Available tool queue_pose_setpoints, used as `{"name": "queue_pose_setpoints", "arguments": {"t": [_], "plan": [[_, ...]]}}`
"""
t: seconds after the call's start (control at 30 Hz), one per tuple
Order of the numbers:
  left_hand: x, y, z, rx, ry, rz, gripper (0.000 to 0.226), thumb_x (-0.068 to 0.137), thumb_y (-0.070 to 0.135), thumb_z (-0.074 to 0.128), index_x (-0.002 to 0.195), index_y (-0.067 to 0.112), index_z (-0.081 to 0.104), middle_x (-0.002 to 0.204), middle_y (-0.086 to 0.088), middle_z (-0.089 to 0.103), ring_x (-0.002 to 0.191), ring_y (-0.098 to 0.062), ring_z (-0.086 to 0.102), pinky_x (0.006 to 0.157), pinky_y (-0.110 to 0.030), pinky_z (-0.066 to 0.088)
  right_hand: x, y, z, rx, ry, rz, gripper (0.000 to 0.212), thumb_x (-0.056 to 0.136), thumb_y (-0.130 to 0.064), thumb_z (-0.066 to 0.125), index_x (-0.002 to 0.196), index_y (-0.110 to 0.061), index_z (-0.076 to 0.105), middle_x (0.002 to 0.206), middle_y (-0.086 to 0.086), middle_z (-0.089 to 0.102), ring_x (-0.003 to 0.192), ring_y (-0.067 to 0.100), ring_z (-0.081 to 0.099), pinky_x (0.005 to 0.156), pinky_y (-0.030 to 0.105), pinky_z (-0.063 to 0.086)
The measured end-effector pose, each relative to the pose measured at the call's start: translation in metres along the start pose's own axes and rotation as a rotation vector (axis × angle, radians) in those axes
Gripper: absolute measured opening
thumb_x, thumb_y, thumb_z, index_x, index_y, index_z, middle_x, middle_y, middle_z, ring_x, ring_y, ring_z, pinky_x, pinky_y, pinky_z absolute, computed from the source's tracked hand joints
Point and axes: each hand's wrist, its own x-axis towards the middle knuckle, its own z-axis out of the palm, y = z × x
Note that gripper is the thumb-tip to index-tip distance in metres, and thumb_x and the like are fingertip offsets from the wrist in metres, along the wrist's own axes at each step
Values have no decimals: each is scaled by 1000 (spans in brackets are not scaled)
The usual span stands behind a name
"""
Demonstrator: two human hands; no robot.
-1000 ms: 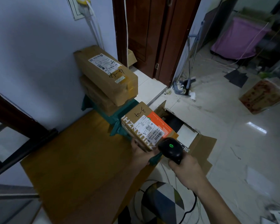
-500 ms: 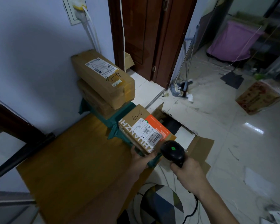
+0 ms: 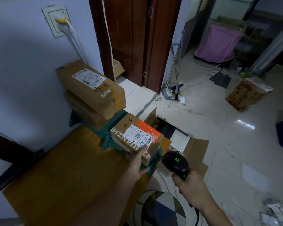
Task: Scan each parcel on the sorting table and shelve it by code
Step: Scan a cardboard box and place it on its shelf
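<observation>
A small brown parcel [image 3: 131,132] with an orange patch, a white barcode label and a handwritten code sits on a green bag at the right edge of the wooden sorting table [image 3: 64,168]. My left hand [image 3: 137,162] holds its near corner, thumb lying up on the label. My right hand [image 3: 189,186] grips a black barcode scanner [image 3: 175,162] with a green light, held just right of the parcel. Two longer brown parcels [image 3: 91,88] are stacked against the wall behind.
An open cardboard box [image 3: 194,147] stands on the tiled floor beside the table's edge. A dark wooden door [image 3: 134,38] is behind, with a broom and dustpan [image 3: 173,90] by the frame. A printed carton [image 3: 247,93] lies on the floor at right. Cables hang from a wall socket [image 3: 59,20].
The scanner has drawn back to the right, away from the label. My left thumb has slid up onto the parcel's top edge.
</observation>
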Motion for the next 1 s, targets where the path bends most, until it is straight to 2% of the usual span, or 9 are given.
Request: {"name": "queue_pose_setpoints", "arguments": {"t": [0.1, 0.2, 0.3, 0.4, 0.53, 0.63, 0.7, 0.87, 1.0], "plan": [[-2, 3, -3, -40, -12, -11, 129, 44, 45, 102, 152, 42, 32, 137, -12, 53, 126, -40, 54, 79, -57, 64, 1, 1, 2, 3, 19, -4, 8, 85, -27, 65, 91, -22, 62, 66, 0, 67, 58, 17, 63, 54, 25, 45], [0, 8, -8, -68, -23, 4, 116, 55, 38, 100, 151, 45, 36, 138, -12, 53, 127, -41, 53, 80, -59, 64, 1, -3, 5, 15, 26, -15, 6, 85, -27, 66, 88, -23, 62, 69, 3, 69, 60, 18, 64, 55, 27, 47], [1, 17, -14, -105, -26, 22, 112, 60, 32, 99, 151, 50, 35, 139, -10, 53, 128, -41, 52, 81, -60, 63, 0, -10, 10, 19, 18, -26, 9, 87, -27, 66, 93, -25, 61, 76, 2, 71, 67, 19, 66, 58, 26, 47], [-3, 23, -20, -121, -31, 5, 103, 68, 27, 96, 150, 48, 37, 138, -11, 53, 124, -40, 54, 82, -59, 63, -1, -14, 14, 24, 12, -22, 8, 87, -27, 67, 93, -25, 61, 75, 2, 70, 66, 17, 65, 58, 25, 46], [-9, 19, -33, -77, -34, -46, 78, 75, 33, 92, 140, 29, 50, 130, -14, 59, 118, -35, 58, 90, -50, 62, -5, -19, 16, 32, 24, -23, 7, 88, -26, 66, 92, -23, 62, 73, 2, 68, 64, 17, 63, 56, 23, 42], [-8, 12, -50, -56, -62, -93, 58, 79, 35, 89, 125, 13, 61, 123, -16, 63, 112, -33, 61, 102, -48, 56, -10, -22, 16, 37, 30, -30, 6, 88, -25, 66, 90, -23, 61, 70, 1, 67, 62, 16, 62, 56, 23, 42], [-6, 9, -61, -56, -88, -114, 52, 79, 33, 89, 119, 10, 64, 123, -18, 65, 113, -34, 61, 105, -49, 55, -14, -23, 16, 53, 29, -34, 6, 88, -24, 66, 91, -22, 61, 66, -1, 65, 59, 15, 60, 55, 24, 43], [-6, 12, -65, -60, -154, -54, 67, 74, 30, 91, 131, 16, 60, 132, -17, 62, 125, -39, 57, 102, -55, 56, -28, -20, 15, 38, 43, -38, 9, 87, -25, 67, 84, -18, 63, 58, -3, 61, 51, 10, 57, 50, 21, 41], [-21, 2, -71, -48, -145, 1, 63, 83, 34, 85, 137, 19, 57, 130, -14, 63, 120, -36, 60, 105, -53, 55, -46, -17, 9, 22, 29, -84, 14, 88, -24, 67, 78, -14, 62, 52, -3, 57, 42, 4, 52, 47, 21, 41]]}}
